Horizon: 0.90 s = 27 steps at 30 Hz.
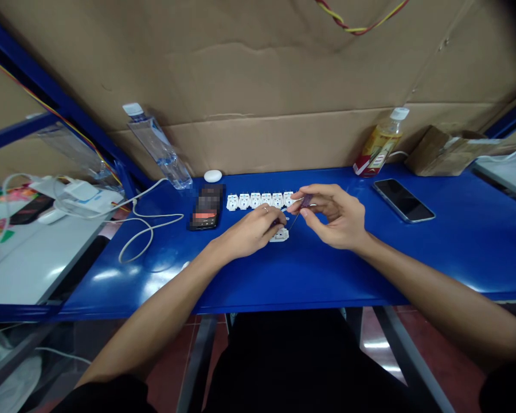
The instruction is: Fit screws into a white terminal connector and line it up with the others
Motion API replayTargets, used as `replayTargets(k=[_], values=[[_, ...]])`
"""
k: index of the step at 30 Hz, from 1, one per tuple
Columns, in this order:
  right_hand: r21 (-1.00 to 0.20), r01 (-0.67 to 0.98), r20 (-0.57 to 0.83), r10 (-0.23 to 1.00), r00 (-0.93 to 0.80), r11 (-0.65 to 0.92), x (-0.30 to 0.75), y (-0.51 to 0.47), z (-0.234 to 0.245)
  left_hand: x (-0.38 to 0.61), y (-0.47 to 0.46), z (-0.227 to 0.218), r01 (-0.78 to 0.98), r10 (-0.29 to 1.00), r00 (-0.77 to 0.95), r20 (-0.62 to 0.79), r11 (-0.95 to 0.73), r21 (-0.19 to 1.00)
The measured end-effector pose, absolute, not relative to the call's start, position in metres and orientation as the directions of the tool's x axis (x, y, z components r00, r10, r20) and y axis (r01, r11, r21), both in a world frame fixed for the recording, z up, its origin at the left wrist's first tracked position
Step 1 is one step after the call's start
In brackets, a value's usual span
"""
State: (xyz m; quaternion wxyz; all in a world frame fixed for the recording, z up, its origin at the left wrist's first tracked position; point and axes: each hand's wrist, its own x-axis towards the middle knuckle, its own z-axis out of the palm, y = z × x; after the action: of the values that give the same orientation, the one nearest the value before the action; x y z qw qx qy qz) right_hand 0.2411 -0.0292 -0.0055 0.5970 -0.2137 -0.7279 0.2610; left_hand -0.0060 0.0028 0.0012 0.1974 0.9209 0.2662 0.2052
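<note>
Left hand (258, 229) fingers pinned on a white part (280, 234) just below the row of parts (260, 200) on the tabletop (413, 252), right hand (335, 217) pinching a small purple piece (307, 199) and thin wire just right of the row; best kept steady and low.

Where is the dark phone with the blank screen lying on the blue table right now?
In the head view, the dark phone lies flat on the blue table, right of the right hand and in front of the yellow-labelled bottle.

Phone (403, 199), bottle (380, 142), white cable (146, 225)
</note>
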Motion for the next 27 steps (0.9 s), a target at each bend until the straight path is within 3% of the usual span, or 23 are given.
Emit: replayTargets(k=[4, 8, 15, 27], values=[[-0.62, -0.012, 0.772, 0.607, -0.19, 0.785, 0.241, -0.028, -0.004, -0.011, 0.012, -0.001, 0.461, 0.64, 0.696, 0.326, -0.746, 0.48], [-0.625, -0.005, 0.767, 0.612, -0.195, 0.781, 0.241, -0.029, -0.004, -0.01, 0.01, 0.004, 0.438, 0.628, 0.7, 0.34, -0.753, 0.491], [-0.663, 0.05, 0.724, 0.657, -0.21, 0.747, 0.242, -0.029, -0.005, -0.005, 0.002, 0.01, 0.464, 0.646, 0.737, 0.201, -0.699, 0.544], [-0.658, 0.018, 0.73, 0.644, -0.228, 0.753, 0.242, -0.028, -0.006, -0.006, -0.004, 0.025, 0.568, 0.641, 0.767, 0.021, -0.694, 0.442]])
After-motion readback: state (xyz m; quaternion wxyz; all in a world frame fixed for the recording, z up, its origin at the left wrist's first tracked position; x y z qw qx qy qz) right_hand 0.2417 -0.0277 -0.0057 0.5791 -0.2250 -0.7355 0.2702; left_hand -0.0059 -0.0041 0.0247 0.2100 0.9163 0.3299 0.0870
